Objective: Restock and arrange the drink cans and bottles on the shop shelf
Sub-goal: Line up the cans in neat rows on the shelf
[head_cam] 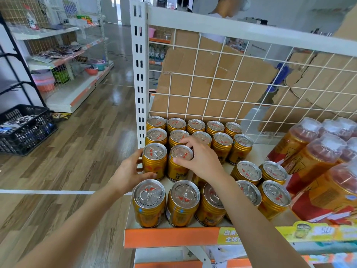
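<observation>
Gripping left hand (131, 171): curled round mid-frame can (154, 154).
Right hand (201, 161): fingertips pinch neighbouring can (178, 172) rim.
Handling: likely rigid, slick; hold sidewalls.

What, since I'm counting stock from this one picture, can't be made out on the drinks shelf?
Head view only:
1. Cans behind the right hand, gripping a can by its top, and its forearm: one gold sliver shows, count unsure.
2. Wrapped bottles: cut off by the right edge.
3. Price label: blurred, unreadable.
4. Lower shelf: hidden under the orange shelf front, cut by the bottom edge.
</observation>
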`<state>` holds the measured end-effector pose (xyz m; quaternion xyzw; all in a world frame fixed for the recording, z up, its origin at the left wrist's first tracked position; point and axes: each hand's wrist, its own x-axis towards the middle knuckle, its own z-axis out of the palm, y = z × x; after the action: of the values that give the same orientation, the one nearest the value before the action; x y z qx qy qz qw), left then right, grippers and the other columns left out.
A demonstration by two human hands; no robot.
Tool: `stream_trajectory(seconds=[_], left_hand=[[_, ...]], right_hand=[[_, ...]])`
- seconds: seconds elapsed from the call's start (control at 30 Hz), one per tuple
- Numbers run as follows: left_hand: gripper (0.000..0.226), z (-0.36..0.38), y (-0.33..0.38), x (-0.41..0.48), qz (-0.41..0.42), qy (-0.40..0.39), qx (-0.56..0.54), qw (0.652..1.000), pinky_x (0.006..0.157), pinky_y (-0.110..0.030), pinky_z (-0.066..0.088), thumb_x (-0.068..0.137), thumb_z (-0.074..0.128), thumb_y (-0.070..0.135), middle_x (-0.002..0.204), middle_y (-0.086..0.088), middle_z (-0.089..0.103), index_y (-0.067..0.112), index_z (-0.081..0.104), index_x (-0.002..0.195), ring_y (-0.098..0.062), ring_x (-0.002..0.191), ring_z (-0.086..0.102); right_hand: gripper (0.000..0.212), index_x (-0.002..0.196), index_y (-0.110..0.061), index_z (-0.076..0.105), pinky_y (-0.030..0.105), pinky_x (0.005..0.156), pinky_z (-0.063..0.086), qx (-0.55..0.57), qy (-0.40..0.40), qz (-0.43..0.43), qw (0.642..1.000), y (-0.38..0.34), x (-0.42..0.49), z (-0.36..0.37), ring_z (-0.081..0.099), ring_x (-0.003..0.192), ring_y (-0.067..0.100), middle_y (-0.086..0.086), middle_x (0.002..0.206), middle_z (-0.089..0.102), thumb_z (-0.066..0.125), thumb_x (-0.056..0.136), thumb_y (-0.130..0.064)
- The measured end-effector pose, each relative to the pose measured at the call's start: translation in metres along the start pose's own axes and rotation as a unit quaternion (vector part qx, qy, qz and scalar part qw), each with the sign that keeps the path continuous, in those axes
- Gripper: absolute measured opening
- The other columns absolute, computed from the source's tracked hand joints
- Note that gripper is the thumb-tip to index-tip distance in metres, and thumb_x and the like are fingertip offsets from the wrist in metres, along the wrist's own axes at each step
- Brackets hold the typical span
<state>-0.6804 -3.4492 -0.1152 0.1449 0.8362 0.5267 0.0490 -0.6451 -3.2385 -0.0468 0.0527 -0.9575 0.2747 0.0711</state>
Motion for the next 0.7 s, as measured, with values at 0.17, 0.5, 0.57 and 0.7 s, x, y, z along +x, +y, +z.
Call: stream_trajectory(seconds=[0.17,0.5,0.57,0.7], left_hand=[[0.085,0.004,-0.008,-0.003,-0.018,-0.014,-0.050,0.998,0.092,-0.028,0.049,0.068,0.080,0.003,0.121,-0.001,0.056,0.023,0.034,0.137,-0.016,0.113,0.056],[0.096,0.022,-0.013,-0.003,0.006,-0.020,-0.131,0.991,0.090,-0.006,0.042,0.069,0.074,-0.004,0.124,0.017,0.046,0.020,0.018,0.144,0.021,0.105,0.050],[0.094,0.029,-0.016,-0.002,0.017,-0.001,-0.129,0.992,0.083,0.001,0.038,0.070,0.073,-0.008,0.123,0.020,0.044,0.016,0.020,0.143,0.024,0.105,0.047],[0.102,0.033,-0.021,-0.002,0.030,0.021,-0.126,0.991,0.083,0.003,0.035,0.068,0.082,0.010,0.126,0.023,0.043,0.015,0.018,0.147,0.024,0.108,0.044]], right_hand=[[0.052,0.124,-0.029,0.047,0.028,0.077,0.043,-0.002,0.010,0.002,1.000,0.000,0.000,0.001,0.054,0.101,0.012,-0.006,0.117,0.055,0.066,0.079,-0.048],[0.053,0.129,-0.029,0.042,0.026,0.082,0.040,0.023,-0.017,-0.005,1.000,0.003,-0.001,0.002,0.051,0.108,0.012,-0.006,0.124,0.051,0.065,0.081,-0.032],[0.055,0.128,-0.030,0.042,0.022,0.082,0.035,0.035,-0.012,0.002,0.999,0.005,-0.001,0.001,0.049,0.110,0.010,-0.009,0.124,0.052,0.068,0.081,-0.038],[0.056,0.129,-0.031,0.042,0.022,0.083,0.035,0.037,-0.008,-0.001,0.999,0.005,-0.001,0.002,0.049,0.112,0.010,-0.008,0.125,0.052,0.068,0.080,-0.040]])
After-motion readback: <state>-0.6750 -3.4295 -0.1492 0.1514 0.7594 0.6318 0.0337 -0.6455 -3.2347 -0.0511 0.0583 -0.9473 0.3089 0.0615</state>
